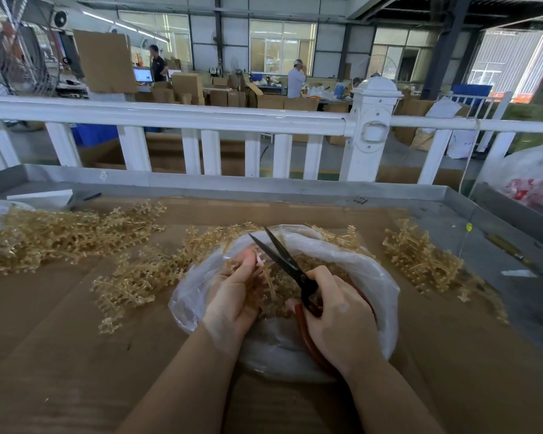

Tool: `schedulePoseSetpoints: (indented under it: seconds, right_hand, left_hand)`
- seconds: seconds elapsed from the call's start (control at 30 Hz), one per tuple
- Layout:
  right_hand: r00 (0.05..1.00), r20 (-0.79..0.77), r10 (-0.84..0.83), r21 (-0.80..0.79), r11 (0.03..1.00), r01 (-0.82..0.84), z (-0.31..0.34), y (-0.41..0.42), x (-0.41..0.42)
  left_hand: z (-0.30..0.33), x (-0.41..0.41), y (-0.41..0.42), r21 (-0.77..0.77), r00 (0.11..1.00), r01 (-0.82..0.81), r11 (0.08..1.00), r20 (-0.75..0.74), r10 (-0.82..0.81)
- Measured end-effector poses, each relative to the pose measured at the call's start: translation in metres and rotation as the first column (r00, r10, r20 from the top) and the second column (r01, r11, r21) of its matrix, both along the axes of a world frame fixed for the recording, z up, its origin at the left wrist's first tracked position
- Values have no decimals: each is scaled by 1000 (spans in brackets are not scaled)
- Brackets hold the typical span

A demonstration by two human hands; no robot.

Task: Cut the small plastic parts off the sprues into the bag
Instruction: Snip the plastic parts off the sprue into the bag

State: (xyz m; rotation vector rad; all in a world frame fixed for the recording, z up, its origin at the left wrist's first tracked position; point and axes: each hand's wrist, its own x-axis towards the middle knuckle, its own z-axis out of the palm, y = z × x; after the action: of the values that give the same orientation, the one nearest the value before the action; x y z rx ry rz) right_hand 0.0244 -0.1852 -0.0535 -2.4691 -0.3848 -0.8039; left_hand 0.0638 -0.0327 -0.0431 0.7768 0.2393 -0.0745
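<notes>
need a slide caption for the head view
Left hand holds a sprue over the bag; right hand works open scissors.
</notes>
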Motion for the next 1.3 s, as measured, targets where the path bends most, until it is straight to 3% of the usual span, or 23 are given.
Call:
schedulePoseSetpoints:
  seconds: [0.23, 0.6, 1.3]
  right_hand:
    - [999, -43, 14, -59, 998, -17, -1, 1, 1]
    - [1000, -2, -3, 40, 999, 3, -1, 1, 0]
    - [1000, -14, -9, 22, 1000, 10, -4, -1, 2]
  left_hand:
    - [4, -6, -5, 26, 1000, -18, 1000, 21, 17]
    - [3, -5, -5, 48, 998, -56, 997, 14, 56]
    - [0, 0, -11, 114, 988, -148, 982, -24, 152]
